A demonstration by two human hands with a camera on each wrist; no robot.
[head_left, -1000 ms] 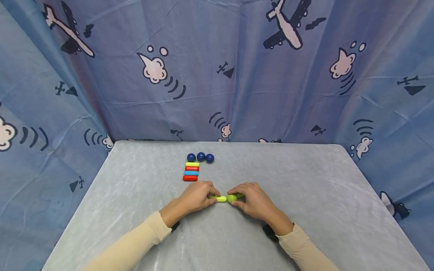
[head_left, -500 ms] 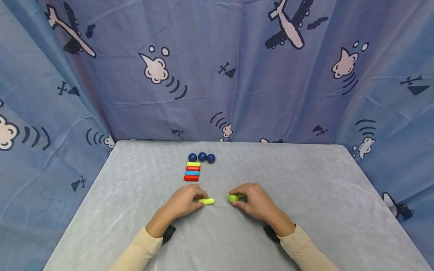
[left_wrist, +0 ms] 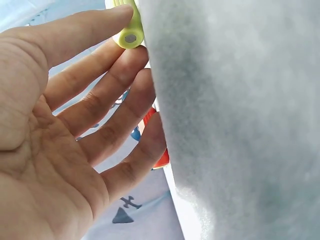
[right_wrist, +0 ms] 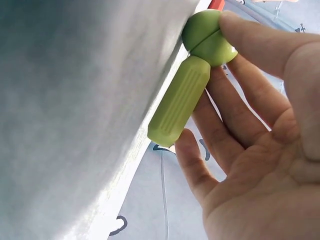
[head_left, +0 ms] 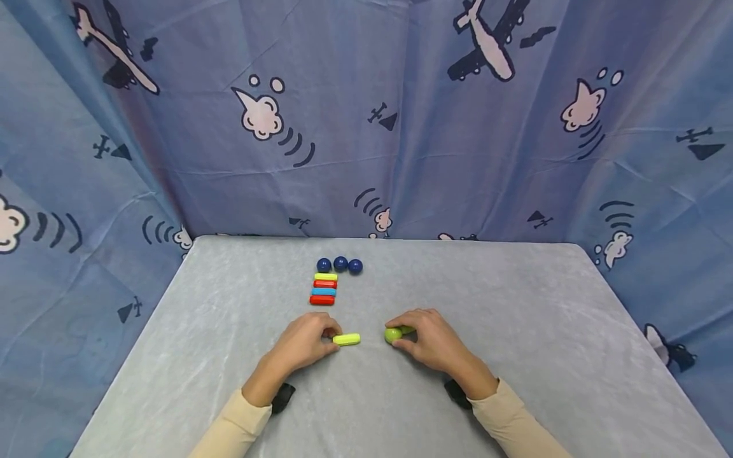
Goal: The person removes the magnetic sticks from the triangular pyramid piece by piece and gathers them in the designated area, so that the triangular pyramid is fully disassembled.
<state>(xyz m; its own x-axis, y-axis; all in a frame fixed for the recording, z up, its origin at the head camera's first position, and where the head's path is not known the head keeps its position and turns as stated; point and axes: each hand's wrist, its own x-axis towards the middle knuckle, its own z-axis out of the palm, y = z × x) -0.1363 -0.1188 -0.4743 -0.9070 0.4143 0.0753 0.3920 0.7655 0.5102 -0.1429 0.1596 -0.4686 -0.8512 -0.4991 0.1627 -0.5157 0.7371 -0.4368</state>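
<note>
My left hand [head_left: 305, 341] pinches one end of a yellow-green magnetic rod [head_left: 347, 340] between thumb and fingers. In the left wrist view that rod [left_wrist: 131, 37] shows a round grey metal spot in its end. Across a gap to the right, my right hand [head_left: 431, 339] holds a green ball [head_left: 392, 335] between thumb and fingers. The right wrist view shows a green rod [right_wrist: 180, 102] touching the ball [right_wrist: 207, 37] and pointing back toward the palm. In the head view most of this second rod is hidden by the fingers.
Three dark blue balls [head_left: 340, 264] sit in a row farther back on the grey table [head_left: 487, 299]. Just in front of them lie several short rods, with a blue rod [head_left: 323, 292] between red ones and a yellow one at the back. A patterned blue curtain [head_left: 321, 127] surrounds the table's back and sides.
My left hand has drawn the yellow-green rod leftward, away from the green ball, and a gap has opened between them. The right hand has hardly moved.
</note>
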